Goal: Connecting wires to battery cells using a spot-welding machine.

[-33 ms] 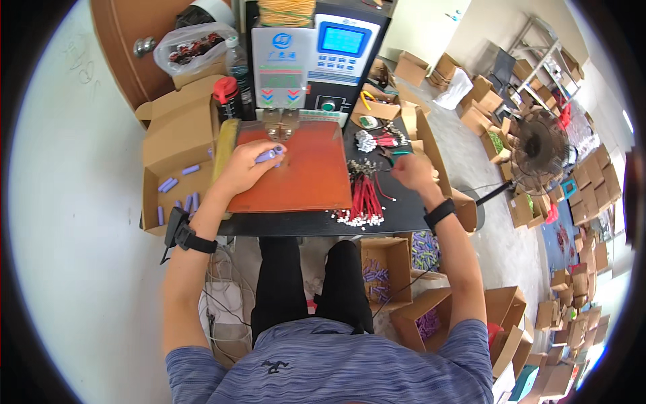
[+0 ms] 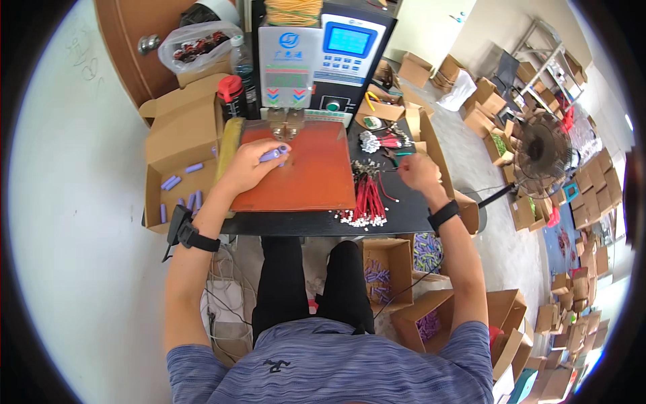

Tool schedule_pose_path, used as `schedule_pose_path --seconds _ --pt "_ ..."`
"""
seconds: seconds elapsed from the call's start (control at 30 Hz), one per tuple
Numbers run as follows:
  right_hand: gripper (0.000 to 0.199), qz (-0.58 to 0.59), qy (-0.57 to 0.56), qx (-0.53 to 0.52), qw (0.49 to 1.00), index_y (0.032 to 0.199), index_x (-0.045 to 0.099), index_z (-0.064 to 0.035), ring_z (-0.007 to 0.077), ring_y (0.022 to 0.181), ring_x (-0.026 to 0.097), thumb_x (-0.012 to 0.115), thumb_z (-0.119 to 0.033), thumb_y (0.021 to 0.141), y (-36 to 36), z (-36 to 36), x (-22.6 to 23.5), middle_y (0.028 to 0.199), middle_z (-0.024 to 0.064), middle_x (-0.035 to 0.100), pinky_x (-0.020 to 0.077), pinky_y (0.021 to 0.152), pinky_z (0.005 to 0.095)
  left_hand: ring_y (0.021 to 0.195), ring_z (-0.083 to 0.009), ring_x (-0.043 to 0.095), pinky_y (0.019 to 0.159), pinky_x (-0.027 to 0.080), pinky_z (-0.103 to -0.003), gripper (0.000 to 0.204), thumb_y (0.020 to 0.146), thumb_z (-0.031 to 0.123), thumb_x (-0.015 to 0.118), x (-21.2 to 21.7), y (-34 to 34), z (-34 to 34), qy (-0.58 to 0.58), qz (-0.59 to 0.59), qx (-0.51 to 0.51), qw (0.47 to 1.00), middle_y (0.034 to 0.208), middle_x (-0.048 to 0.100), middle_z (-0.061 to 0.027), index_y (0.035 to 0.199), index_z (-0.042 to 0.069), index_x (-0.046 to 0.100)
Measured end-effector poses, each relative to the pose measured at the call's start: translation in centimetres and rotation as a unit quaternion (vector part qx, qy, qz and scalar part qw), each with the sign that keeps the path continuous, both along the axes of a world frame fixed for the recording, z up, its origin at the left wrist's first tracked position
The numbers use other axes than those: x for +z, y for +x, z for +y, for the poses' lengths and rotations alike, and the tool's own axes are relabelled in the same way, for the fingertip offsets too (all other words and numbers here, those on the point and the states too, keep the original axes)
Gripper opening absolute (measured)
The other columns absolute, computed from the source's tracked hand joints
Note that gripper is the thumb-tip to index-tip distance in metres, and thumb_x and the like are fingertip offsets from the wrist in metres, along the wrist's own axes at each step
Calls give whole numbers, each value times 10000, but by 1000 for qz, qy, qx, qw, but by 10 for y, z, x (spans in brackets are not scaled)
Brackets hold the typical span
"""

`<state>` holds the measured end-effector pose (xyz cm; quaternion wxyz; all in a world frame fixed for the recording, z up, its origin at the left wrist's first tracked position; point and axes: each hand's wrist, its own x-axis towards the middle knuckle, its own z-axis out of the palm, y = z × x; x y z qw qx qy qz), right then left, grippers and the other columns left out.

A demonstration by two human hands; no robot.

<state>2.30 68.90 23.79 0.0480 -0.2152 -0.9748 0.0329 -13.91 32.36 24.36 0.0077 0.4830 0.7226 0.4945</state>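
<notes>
My left hand is closed around purple cylindrical battery cells, above the orange mat and just below the metal electrodes of the benchtop machine. At the right of the black table, my right hand has its fingers curled together; whatever may be in them is hidden. Beside it lie cutters with teal handles. A bundle of red and black wire leads with white connectors lies between the mat and my right hand. Another bundle of leads rests farther back.
An open cardboard box with loose purple cells stands left of the mat. Behind it are a red-capped bottle and a clear bottle. Boxes of cells sit below the table on the right. A fan stands beyond.
The whole view has shifted very slightly. Both hands keep nearly the same places, and the left still holds the battery cells.
</notes>
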Motion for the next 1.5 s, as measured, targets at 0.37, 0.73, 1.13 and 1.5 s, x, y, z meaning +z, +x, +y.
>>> schedule_pose_path --seconds 0.37,0.73,1.13,1.5 --pt "105 249 -153 125 948 836 666 -72 363 724 658 603 -154 821 -20 -59 24 741 163 667 515 636 443 925 -309 631 821 487 -358 240 861 124 640 -3 0 2 -1 25 -8 1000 987 662 -142 1078 21 636" --pt "152 215 -384 211 873 927 656 -24 199 640 670 542 -96 856 -66 -153 33 681 104 667 503 594 314 895 -332 609 794 466 -370 276 883 138 616 1 2 -1 -45 2 43 998 979 642 -147 1138 33 594" --pt "44 316 -570 264 711 900 646 4 44 746 591 632 -21 867 -91 -171 1 818 3 662 461 664 186 928 -377 604 800 479 -413 280 854 162 644 -1 0 4 -13 46 34 998 977 638 -181 1099 31 606" --pt "24 307 -560 291 713 898 593 12 43 783 579 586 24 878 -81 -178 5 843 24 640 482 694 194 885 -370 620 769 488 -397 245 853 138 659 5 4 8 -32 76 47 995 956 645 -177 1060 12 621"
